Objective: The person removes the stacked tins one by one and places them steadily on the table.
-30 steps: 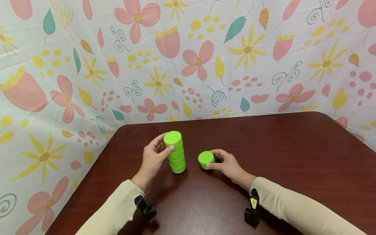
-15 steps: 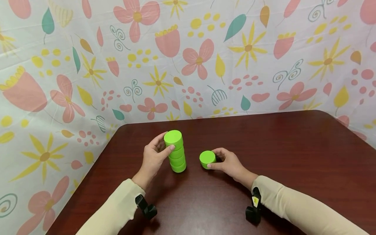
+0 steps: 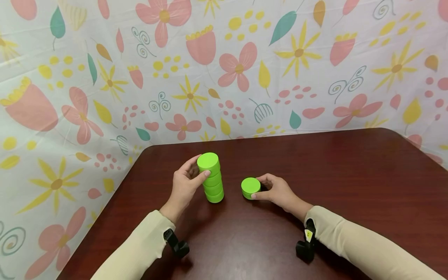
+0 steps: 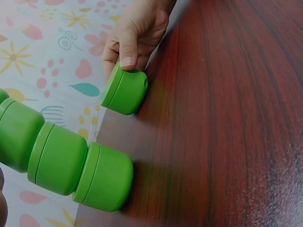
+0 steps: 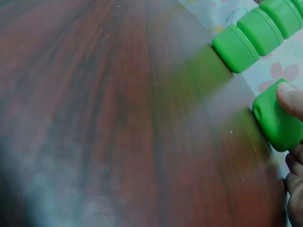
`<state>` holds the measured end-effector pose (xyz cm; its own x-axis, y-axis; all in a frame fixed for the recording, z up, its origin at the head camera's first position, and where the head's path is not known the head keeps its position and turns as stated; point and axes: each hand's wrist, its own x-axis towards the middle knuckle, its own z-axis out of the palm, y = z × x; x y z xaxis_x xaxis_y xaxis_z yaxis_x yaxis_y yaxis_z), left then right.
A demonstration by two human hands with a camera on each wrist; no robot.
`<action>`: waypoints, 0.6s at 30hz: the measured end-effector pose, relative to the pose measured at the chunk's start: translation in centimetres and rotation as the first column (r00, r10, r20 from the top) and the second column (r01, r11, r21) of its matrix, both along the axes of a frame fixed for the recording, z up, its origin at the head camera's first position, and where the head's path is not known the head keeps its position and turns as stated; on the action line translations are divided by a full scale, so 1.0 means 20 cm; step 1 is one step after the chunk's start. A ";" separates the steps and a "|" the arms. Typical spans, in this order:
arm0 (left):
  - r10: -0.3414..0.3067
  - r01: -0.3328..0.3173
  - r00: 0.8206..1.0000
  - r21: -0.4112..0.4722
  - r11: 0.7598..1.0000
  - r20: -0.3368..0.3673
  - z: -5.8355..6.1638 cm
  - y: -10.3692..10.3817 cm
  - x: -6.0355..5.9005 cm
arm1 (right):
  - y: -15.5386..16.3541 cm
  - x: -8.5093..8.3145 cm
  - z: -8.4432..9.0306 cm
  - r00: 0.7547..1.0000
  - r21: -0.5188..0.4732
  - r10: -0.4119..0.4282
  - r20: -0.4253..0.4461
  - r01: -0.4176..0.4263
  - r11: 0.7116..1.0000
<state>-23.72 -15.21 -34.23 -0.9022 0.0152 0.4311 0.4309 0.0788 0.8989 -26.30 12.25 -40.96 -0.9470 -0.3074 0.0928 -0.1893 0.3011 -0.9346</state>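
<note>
Green stack [image 3: 211, 178] gripped near its top by your left hand [image 3: 184, 186], single green cap [image 3: 250, 187] pinched on the table [image 3: 350, 186] by your right hand [image 3: 276, 191].

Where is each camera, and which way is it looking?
Head: worn on the head, looking forward and down at the table; both arms show, left hand holding the green stack, right hand holding the single green piece.
Left wrist: faces across the table; shows the stack, the piece and the right hand.
Right wrist: looks along the tabletop; right fingertips on the piece.
All three share the stack and piece.
</note>
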 end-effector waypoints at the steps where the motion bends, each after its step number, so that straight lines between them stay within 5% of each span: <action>1: 0.000 0.000 1.000 -0.001 1.000 0.000 0.00 0.00 0.00 | 0.00 0.00 0.00 1.000 0.000 0.002 0.005 -0.002 1.000; 18: 0.008 -0.008 1.000 -0.013 1.000 0.012 0.01 0.01 0.01 | 0.00 0.02 0.00 1.000 0.031 -0.019 -0.011 0.019 0.999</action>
